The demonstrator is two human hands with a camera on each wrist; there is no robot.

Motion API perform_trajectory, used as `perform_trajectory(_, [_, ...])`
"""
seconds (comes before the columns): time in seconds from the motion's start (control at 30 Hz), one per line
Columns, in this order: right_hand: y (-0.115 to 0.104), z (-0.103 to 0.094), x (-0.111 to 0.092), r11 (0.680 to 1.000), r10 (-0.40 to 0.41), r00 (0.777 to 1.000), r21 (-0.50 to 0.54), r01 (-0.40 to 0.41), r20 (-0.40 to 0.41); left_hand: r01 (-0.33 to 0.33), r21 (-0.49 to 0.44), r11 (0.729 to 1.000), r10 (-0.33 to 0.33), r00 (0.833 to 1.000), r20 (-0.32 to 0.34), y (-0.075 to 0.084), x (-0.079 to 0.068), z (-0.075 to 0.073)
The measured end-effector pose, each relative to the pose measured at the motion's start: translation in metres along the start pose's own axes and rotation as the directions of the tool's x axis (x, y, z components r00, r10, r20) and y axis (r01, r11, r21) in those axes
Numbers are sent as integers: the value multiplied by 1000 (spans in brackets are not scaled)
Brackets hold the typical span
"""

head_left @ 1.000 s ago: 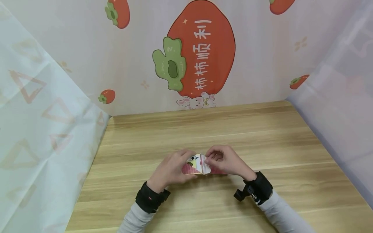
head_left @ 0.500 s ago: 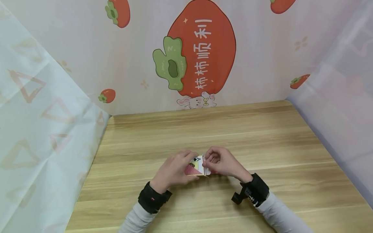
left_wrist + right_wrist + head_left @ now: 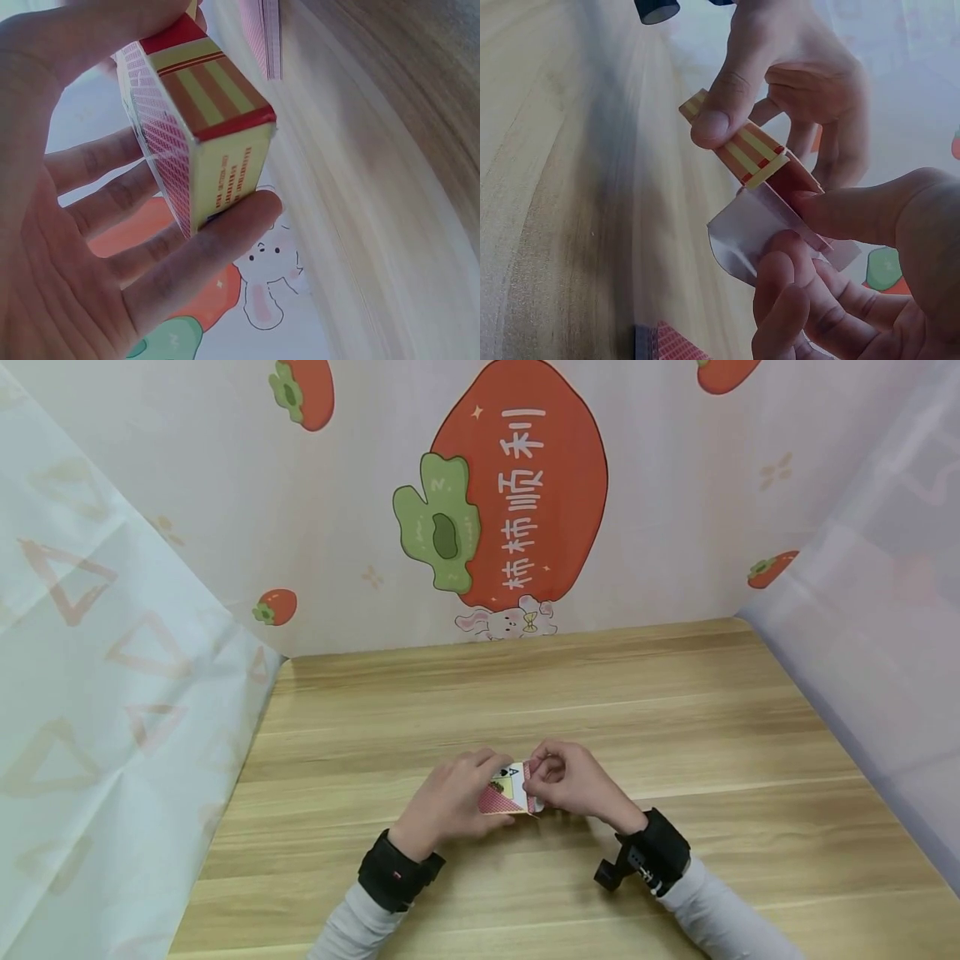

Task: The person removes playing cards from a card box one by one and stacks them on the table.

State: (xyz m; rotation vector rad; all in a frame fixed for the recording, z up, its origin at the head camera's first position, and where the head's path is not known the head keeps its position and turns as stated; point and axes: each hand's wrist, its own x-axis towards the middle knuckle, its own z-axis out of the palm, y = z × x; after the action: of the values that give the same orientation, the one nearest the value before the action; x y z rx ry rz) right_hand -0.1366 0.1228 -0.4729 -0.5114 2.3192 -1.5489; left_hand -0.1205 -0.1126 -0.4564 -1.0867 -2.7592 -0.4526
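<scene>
My left hand holds a playing-card box between thumb and fingers, just above the table. The box has a red-patterned face with an ace of spades on it, and its striped side shows in the left wrist view. At the box's right end my right hand pinches the end flap with thumb and index finger. In the right wrist view that end stands open, with a pale flap spread out and a dark red inside. A stack of cards with red-patterned backs is near the box.
A wood-grain table lies under both hands. Behind it hangs a backdrop printed with persimmons and a bunny, with pale cloth sides left and right. Black camera straps wrap both wrists.
Both hands have come a little closer together, the left shifting right with the box. The pale flap shows less and a red-patterned end strip shows more. The card stack is now hidden in the head view.
</scene>
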Motion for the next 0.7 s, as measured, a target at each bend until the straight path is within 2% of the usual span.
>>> perform_trajectory(0.37, [-5, -10, -1, 997, 74, 997, 35, -74, 7, 94, -30, 995, -92, 994, 52, -6, -3, -7])
perform_trajectory(0.6, [-4, -24, 0, 971, 117, 990, 198, -131, 85, 163, -70, 984, -158, 985, 66, -13, -7, -13])
perform_trajectory(0.7, [-5, -33, -1, 969, 97, 991, 218, -116, 93, 190, -76, 979, -185, 980, 71, -16, -8, -16])
